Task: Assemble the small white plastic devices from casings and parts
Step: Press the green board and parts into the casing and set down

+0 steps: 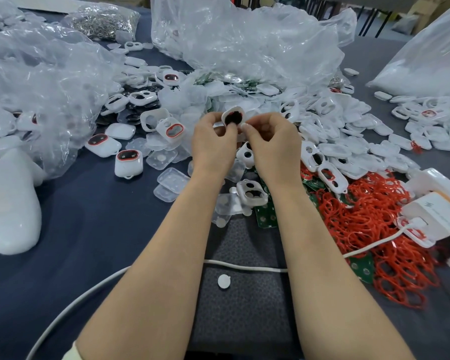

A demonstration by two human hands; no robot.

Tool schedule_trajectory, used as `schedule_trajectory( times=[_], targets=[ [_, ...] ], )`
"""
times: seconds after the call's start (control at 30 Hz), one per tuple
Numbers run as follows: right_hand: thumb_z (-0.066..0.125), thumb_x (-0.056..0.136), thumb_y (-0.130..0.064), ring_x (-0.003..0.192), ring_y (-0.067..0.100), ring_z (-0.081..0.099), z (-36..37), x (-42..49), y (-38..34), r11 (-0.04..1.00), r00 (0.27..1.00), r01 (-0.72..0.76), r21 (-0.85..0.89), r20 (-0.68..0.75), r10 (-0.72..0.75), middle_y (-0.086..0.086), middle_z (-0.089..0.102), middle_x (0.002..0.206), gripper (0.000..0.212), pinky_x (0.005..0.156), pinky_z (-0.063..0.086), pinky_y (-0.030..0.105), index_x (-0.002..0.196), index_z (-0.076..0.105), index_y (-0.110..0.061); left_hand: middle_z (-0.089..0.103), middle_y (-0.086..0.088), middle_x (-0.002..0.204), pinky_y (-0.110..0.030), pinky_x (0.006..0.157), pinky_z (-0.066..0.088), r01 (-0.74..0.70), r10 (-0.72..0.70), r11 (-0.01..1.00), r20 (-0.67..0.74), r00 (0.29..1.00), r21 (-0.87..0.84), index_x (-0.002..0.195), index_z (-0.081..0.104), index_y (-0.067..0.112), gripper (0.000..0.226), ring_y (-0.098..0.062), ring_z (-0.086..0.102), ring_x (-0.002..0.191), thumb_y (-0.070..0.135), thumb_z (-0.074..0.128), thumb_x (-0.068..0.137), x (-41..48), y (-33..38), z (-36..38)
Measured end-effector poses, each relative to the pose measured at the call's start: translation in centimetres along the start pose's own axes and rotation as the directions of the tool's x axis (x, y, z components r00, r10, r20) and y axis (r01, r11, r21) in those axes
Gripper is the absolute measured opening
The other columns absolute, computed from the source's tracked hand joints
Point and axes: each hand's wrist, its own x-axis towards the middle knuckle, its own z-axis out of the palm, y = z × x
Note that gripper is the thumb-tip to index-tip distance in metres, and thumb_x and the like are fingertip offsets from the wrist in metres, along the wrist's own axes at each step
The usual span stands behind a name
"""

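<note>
White cable (244, 267) curves over a dark speckled mat (244, 320) bearing a small round disc (224, 281), nearest on the dark blue bench (89, 229). Above heaped white parts, the left hand (213, 141) and right hand (273, 144) curl their fingers (210, 118) round a rounded white plastic casing (233, 116) with a dark oval opening, pinching its edges. Tangled red rubber rings (361, 222) lie to the right, crinkled clear bags (244, 42) behind.

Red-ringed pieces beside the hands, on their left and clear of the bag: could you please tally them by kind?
Closed white devices: 2
Open front casing: 1
Total: 3
</note>
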Motion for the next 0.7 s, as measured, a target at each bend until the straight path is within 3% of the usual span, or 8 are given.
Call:
schedule_trajectory(
  times=[0.13,0.23,0.37,0.5,0.57,0.7],
  targets=[
    [0.063,0.089,-0.013,0.07,0.0,0.056,-0.1,0.1,0.2,0.997,0.997,-0.056,0.049,-0.044,0.059,-0.011,0.06,0.077,0.004,0.069,0.047,0.013,0.088,0.061,-0.016,0.071,-0.013,0.097,-0.043,0.088,0.056,0.003,-0.002,1.0,-0.018,1.0,0.007,0.104,0.059,0.011,0.013,-0.021,0.07,0.09,0.008,0.056,0.092,0.0,0.0,0.0],
    [0.059,0.092,-0.012,0.075,0.01,0.064,-0.4,0.2,0.0,0.973,0.985,-0.145,0.182,-0.063,0.158,0.002,0.067,0.084,0.013,0.075,0.054,0.027,0.085,0.055,-0.022,0.071,-0.014,0.097,-0.045,0.087,0.056,0.014,-0.013,1.0,-0.036,0.999,0.005,0.103,0.058,0.013,0.012,-0.024,0.069,0.092,0.011,0.057,0.091,0.1,-0.1,-0.1],
    [0.058,0.091,-0.005,0.066,0.005,0.063,-0.9,0.5,-0.3,0.843,0.958,-0.266,0.467,0.035,0.283,0.005,0.068,0.08,0.01,0.069,0.053,0.02,0.086,0.058,-0.014,0.07,-0.014,0.098,-0.046,0.088,0.055,0.027,-0.027,1.0,-0.045,0.999,-0.002,0.1,0.058,0.015,0.01,-0.025,0.069,0.093,0.011,0.056,0.09,0.0,-0.1,-0.1],
    [0.059,0.091,-0.002,0.068,0.007,0.062,-1.0,0.7,-0.3,0.713,0.928,-0.349,0.608,0.12,0.352,0.005,0.065,0.078,0.005,0.068,0.053,0.017,0.09,0.063,-0.004,0.071,-0.013,0.097,-0.046,0.087,0.056,0.035,-0.035,0.999,-0.044,0.998,-0.007,0.1,0.058,0.015,0.01,-0.024,0.069,0.093,0.011,0.056,0.09,0.1,-0.1,-0.2],
    [0.06,0.09,0.0,0.068,0.007,0.063,-0.8,0.6,-0.2,0.734,0.933,-0.342,0.587,0.122,0.337,0.005,0.064,0.081,0.007,0.069,0.054,0.017,0.096,0.062,-0.004,0.071,-0.012,0.096,-0.045,0.087,0.056,0.034,-0.034,0.999,-0.042,0.999,-0.009,0.1,0.057,0.015,0.01,-0.023,0.069,0.092,0.011,0.056,0.091,0.0,-0.1,-0.1],
    [0.062,0.089,-0.002,0.075,0.011,0.068,-0.5,0.4,-0.1,0.895,0.971,-0.235,0.378,0.043,0.237,0.007,0.067,0.088,0.013,0.072,0.056,0.021,0.099,0.061,-0.011,0.072,-0.011,0.094,-0.044,0.088,0.055,0.03,-0.03,1.0,-0.037,0.999,-0.002,0.103,0.056,0.013,0.011,-0.021,0.07,0.091,0.011,0.056,0.092,-0.1,-0.1,0.0]
  ],
)
